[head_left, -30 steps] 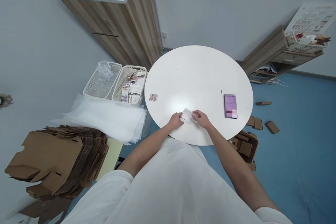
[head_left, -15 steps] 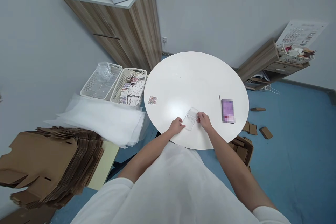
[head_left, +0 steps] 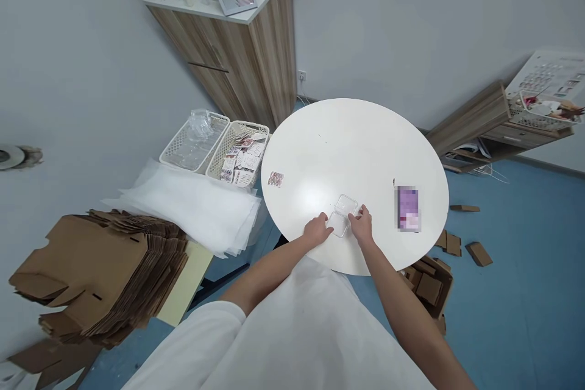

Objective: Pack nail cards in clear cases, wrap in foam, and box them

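Observation:
A clear plastic case (head_left: 339,223) lies unfolded on the white round table (head_left: 351,134), its two halves joined at a hinge. My left hand (head_left: 317,230) pinches the left edge of the nearer half between thumb and fingers. At the opposite side, my right hand (head_left: 362,225) has its thumb touching the case near the hinge, while its index finger stands apart from the thumb. Left on the tabletop is a small card of press-on nails (head_left: 275,179). A purple, pixelated packet (head_left: 408,208) lies toward the right edge.
Two white baskets (head_left: 214,155) stand left of the table, holding clear plastic pieces and printed cards. Below them are white sheets (head_left: 196,207) and stacked flat cardboard (head_left: 100,268). Small brown boxes (head_left: 479,253) lie on the floor at right. A wooden cabinet (head_left: 247,61) stands behind.
The view has shifted, so everything appears lower and farther right. My right hand's fingers have come off the case's farther half; its thumb is now near the hinge.

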